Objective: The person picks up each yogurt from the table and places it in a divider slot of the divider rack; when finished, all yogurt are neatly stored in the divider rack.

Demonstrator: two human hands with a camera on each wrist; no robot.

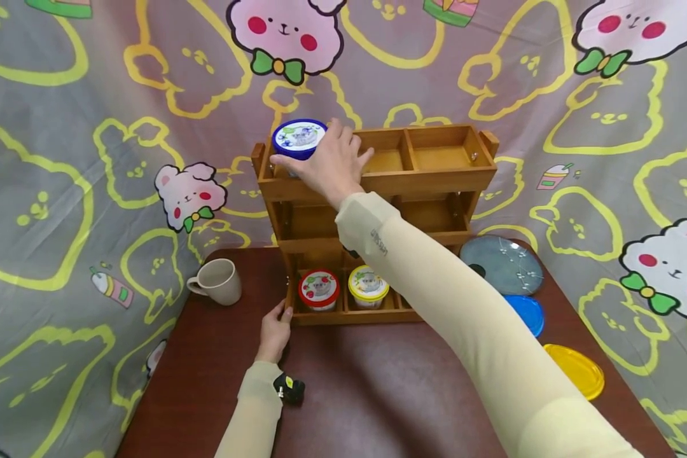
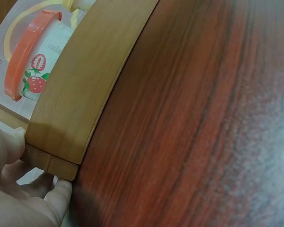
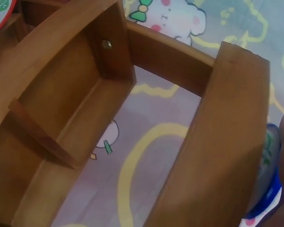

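Note:
A three-tier wooden rack (image 1: 378, 184) stands on the dark table. At its top left compartment, my right hand (image 1: 333, 162) holds a tub with a blue-rimmed lid (image 1: 299, 137), thumb and fingers on either side. Part of that tub (image 3: 270, 161) shows at the edge of the right wrist view; its base is hidden behind the rack's front board. Low on the rack, my left hand (image 1: 275, 332) grips the bottom left corner, thumb and fingertips around the wood's end (image 2: 52, 163). A red-lidded tub (image 1: 319, 289) and a yellow-lidded tub (image 1: 369, 286) sit in the bottom tier.
A beige mug (image 1: 220, 282) stands left of the rack. To the right lie a grey-green patterned plate (image 1: 500, 264), a blue lid-like disc (image 1: 527, 313) and a yellow one (image 1: 575, 370). Patterned cloth (image 1: 40, 191) hangs behind and at both sides.

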